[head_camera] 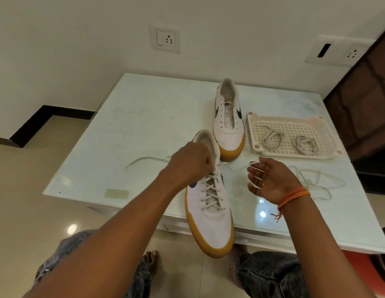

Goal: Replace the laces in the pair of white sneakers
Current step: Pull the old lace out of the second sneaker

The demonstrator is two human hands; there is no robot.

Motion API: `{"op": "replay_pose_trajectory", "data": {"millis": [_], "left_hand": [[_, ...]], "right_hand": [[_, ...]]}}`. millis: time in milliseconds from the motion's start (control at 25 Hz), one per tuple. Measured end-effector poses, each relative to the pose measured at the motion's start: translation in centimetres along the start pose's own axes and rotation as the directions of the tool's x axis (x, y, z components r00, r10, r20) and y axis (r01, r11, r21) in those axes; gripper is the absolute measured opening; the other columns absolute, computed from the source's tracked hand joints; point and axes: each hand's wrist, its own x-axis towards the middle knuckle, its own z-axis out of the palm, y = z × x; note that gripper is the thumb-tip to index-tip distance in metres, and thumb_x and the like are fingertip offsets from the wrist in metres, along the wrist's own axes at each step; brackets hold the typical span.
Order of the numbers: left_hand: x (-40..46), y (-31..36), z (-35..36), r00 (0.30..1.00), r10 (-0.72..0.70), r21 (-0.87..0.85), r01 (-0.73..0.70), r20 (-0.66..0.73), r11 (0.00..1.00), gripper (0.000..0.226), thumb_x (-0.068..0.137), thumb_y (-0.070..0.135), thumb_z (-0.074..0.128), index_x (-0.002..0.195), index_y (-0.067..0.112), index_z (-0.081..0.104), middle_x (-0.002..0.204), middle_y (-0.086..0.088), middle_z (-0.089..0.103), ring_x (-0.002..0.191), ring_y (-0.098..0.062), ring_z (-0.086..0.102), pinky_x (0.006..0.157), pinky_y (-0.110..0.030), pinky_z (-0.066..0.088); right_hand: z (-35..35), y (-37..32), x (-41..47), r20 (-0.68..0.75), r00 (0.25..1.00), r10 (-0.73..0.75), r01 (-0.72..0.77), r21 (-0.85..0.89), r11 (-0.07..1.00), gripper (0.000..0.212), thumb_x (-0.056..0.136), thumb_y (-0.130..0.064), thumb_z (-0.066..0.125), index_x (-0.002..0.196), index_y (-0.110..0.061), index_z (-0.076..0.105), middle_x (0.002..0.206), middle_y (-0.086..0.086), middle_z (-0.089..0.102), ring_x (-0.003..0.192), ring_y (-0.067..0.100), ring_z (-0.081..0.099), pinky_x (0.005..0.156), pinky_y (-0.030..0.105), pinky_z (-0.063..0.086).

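Head view | far sneaker (228, 117) tongue reads "NIKE" | near sneaker (211, 203) laced

My arms are bare; thin orange thread bracelets (293, 197) with frayed ends circle my right wrist, grey patterned trousers (271, 276) cover my knees, and my feet are bare.
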Motion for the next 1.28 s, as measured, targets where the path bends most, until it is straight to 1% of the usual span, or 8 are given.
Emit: {"op": "replay_pose_trajectory", "data": {"millis": [120, 240, 560, 680, 800, 1000, 1160, 1280], "left_hand": [[-0.2, 0.5, 1.5, 0.999, -0.013, -0.028, 0.013, -0.03, 1.0, 0.016, 0.086, 0.03, 0.071, 0.087, 0.014, 0.071, 0.064, 0.005, 0.058, 0.062, -0.015, 0.06, 0.073, -0.034, 0.056], [0.4, 0.5, 1.3, 0.996, -0.086, -0.182, 0.08, -0.023, 0.98, 0.012, 0.086, 0.022, 0.069, 0.082, 0.01, 0.07, 0.077, -0.003, 0.067, 0.074, -0.021, 0.066, 0.071, -0.034, 0.058], [0.3, 0.6, -0.7, 0.911, -0.27, -0.652, 0.412, 0.312, 0.637, 0.009, 0.081, 0.015, 0.051, 0.08, 0.006, 0.053, 0.083, -0.012, 0.054, 0.078, -0.021, 0.052, 0.074, -0.034, 0.047], [0.8, 0.1, -0.2, 0.938, -0.324, -0.233, 0.344, 0.119, 0.91, 0.03, 0.079, 0.041, 0.054, 0.086, 0.012, 0.056, 0.097, -0.013, 0.059, 0.091, -0.024, 0.06, 0.08, -0.039, 0.045], [0.8, 0.8, 0.7, 0.981, -0.114, 0.249, 0.152, -0.16, 0.957, 0.027, 0.083, 0.045, 0.062, 0.099, 0.024, 0.066, 0.109, -0.002, 0.046, 0.105, -0.024, 0.047, 0.088, -0.043, 0.035], [1.4, 1.1, 1.1, 0.96, -0.275, 0.031, 0.277, -0.053, 0.96, 0.032, 0.079, 0.037, 0.074, 0.106, 0.022, 0.068, 0.114, -0.001, 0.054, 0.112, -0.025, 0.044, 0.089, -0.041, 0.036], [0.7, -1.1, -3.5, 0.926, -0.372, -0.303, 0.373, 0.061, 0.877, 0.031, 0.064, 0.026, 0.082, 0.082, 0.007, 0.065, 0.086, -0.006, 0.063, 0.081, -0.022, 0.058, 0.077, -0.035, 0.048], [-0.1, -3.3, -5.6, 0.895, -0.444, -0.013, 0.445, 0.032, 0.895, 0.027, 0.067, 0.027, 0.077, 0.077, 0.012, 0.057, 0.085, -0.004, 0.058, 0.074, -0.019, 0.051, 0.088, -0.042, 0.039]], "right_hand": [[1.1, 0.4, -0.6, -0.026, 0.965, -0.262, 0.242, -0.308, 0.92, 0.029, 0.092, -0.035, 0.058, 0.087, -0.009, 0.07, 0.081, 0.006, 0.069, 0.065, 0.016, 0.058, 0.057, 0.03, 0.049], [2.5, 1.7, -0.8, -0.015, 0.721, -0.692, 0.54, -0.615, 0.575, 0.028, 0.086, -0.037, 0.068, 0.076, -0.011, 0.066, 0.073, 0.007, 0.068, 0.06, 0.019, 0.059, 0.056, 0.036, 0.054], [4.9, 5.6, -0.4, 0.281, 0.721, -0.634, 0.6, -0.709, 0.369, 0.036, 0.08, -0.045, 0.074, 0.065, -0.019, 0.054, 0.058, -0.002, 0.058, 0.058, 0.022, 0.061, 0.055, 0.046, 0.055], [4.8, 5.8, -0.1, 0.292, 0.711, -0.64, 0.609, -0.711, 0.352, 0.034, 0.083, -0.042, 0.071, 0.065, -0.021, 0.053, 0.058, -0.003, 0.056, 0.059, 0.024, 0.06, 0.057, 0.047, 0.055], [4.7, 5.8, 0.0, 0.315, 0.704, -0.637, 0.621, -0.708, 0.337, 0.033, 0.084, -0.042, 0.07, 0.066, -0.02, 0.053, 0.06, -0.001, 0.057, 0.06, 0.024, 0.059, 0.058, 0.045, 0.056], [4.6, 5.7, 0.2, 0.318, 0.706, -0.633, 0.625, -0.7, 0.346, 0.03, 0.085, -0.036, 0.07, 0.065, -0.021, 0.054, 0.06, -0.001, 0.057, 0.06, 0.025, 0.06, 0.058, 0.046, 0.056], [4.6, 5.6, 0.2, 0.291, 0.728, -0.621, 0.608, -0.692, 0.389, 0.031, 0.084, -0.036, 0.071, 0.064, -0.018, 0.055, 0.059, -0.001, 0.058, 0.06, 0.027, 0.061, 0.058, 0.047, 0.056], [4.7, 5.8, 0.2, 0.278, 0.734, -0.62, 0.601, -0.692, 0.401, 0.032, 0.083, -0.037, 0.072, 0.064, -0.017, 0.055, 0.059, 0.0, 0.059, 0.061, 0.027, 0.061, 0.059, 0.046, 0.057]]}}
